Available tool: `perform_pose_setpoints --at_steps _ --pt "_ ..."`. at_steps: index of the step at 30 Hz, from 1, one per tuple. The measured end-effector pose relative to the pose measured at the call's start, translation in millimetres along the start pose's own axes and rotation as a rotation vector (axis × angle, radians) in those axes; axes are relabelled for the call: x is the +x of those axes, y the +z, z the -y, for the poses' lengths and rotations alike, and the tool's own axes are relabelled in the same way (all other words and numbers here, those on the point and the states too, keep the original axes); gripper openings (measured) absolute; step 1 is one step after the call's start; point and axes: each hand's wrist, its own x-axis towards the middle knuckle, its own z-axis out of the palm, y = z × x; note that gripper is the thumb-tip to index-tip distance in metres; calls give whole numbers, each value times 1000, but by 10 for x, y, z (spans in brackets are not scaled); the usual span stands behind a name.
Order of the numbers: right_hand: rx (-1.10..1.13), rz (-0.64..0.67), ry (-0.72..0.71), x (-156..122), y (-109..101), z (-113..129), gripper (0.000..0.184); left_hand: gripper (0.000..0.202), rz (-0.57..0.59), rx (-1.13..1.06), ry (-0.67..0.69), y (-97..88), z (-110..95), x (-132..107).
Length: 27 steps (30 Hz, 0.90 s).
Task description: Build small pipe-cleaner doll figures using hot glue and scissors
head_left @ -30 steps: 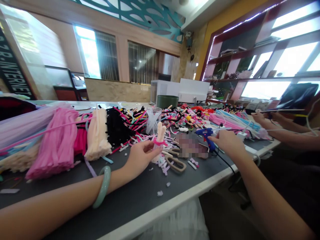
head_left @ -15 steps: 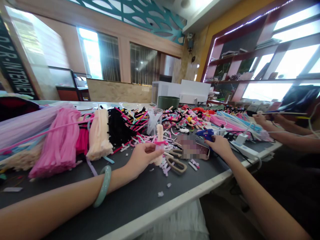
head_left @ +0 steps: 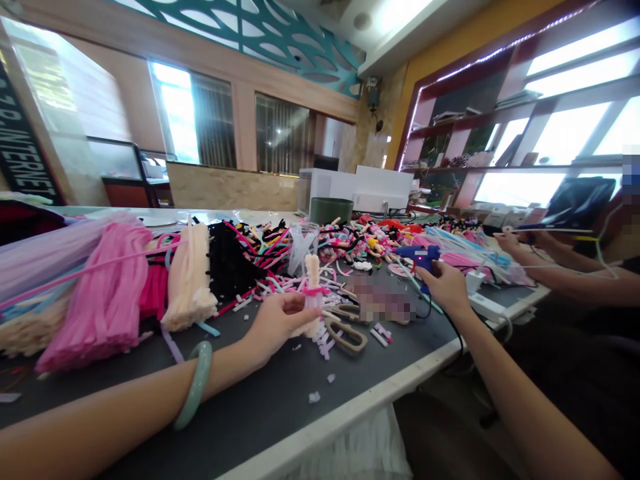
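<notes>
Grey tabletop: long dark grey tabletop (head_left: 280, 400) with a white front edge, covered from the left end to the far right with craft materials.

Fluffy bundles: pink chenille bundle (head_left: 97, 300), cream chenille bundle (head_left: 190, 280) and black chenille bundle (head_left: 227, 263) lie side by side towards the left end.

Left hand: left hand (head_left: 277, 322), wearing pale green bangle (head_left: 194, 385), has its thumb and fingers closed on small cream chenille figure (head_left: 313, 270). The figure has a pink band and stands upright near the front edge, around mid-table.

Right hand: right hand (head_left: 447, 288) is wrapped firmly around the handle of blue hot glue gun (head_left: 417, 257), its tip pointing left.

Beside them: beige-handled scissors (head_left: 345, 335) lie just right of the figure among loose chenille offcuts (head_left: 325, 343).

Risk: the hot tip could scorch or stick to the offcuts if lowered carelessly, and black power cable (head_left: 453, 333) could snag and pull the gun off line.
</notes>
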Motion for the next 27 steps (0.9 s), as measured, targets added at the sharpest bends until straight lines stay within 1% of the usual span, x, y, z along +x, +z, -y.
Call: perform_pose_setpoints --at_steps 4,9,14,17,21,23,27 --pt "184 5 28 -52 -13 102 38 38 11 -30 -15 0 9 -1" --pt "435 63 73 -174 -31 313 38 36 4 -62 -30 1 3 -7" --pt "620 167 9 -342 -107 537 33 37 7 -72 -39 0 -2 -6" --pt "687 282 -91 -458 -177 661 30 36 4 -89 -52 -2 14 -6" --pt "738 509 -278 -602 -256 780 24 32 -6 -87 -38 -7 31 -4" --pt "725 604 -308 -662 -276 814 25 29 9 -89 -21 -11 30 -6" --pt "672 761 -334 -739 -272 846 28 27 83 -92 18 -19 15 -20"
